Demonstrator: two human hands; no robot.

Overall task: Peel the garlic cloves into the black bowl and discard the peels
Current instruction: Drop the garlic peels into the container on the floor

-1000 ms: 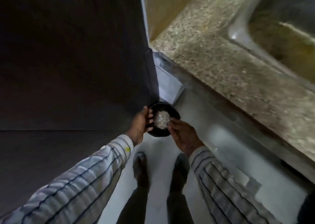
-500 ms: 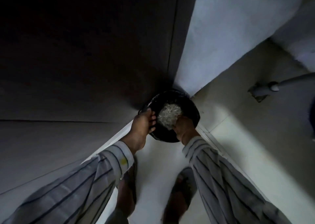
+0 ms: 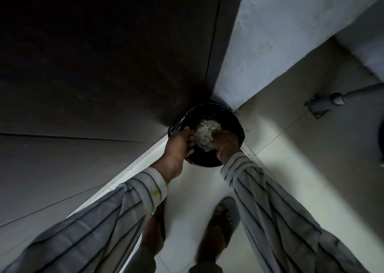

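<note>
The pale heap of garlic peels sits in the middle of the black bowl you're holding out in front of you, low over the floor and right at the corner where the dark door meets the whitewashed wall. Can't make out any whole cloves in that pile, it's too dim and blurry.

Your left hand is clamped on the bowl's left rim, thumb lying over the edge and fingers wrapped under it. Your right hand is down inside the bowl, pressed up against the right side of the peels, with the fingers tucked out of sight, so I honestly can't tell if they're pinching peels or just resting on them.

Both striped sleeves run down toward the bottom of the shot. Below the bowl you can see your feet in sandals on the light tiled floor. Off to the right, a grey pipe meets the floor at a small fitting.
</note>
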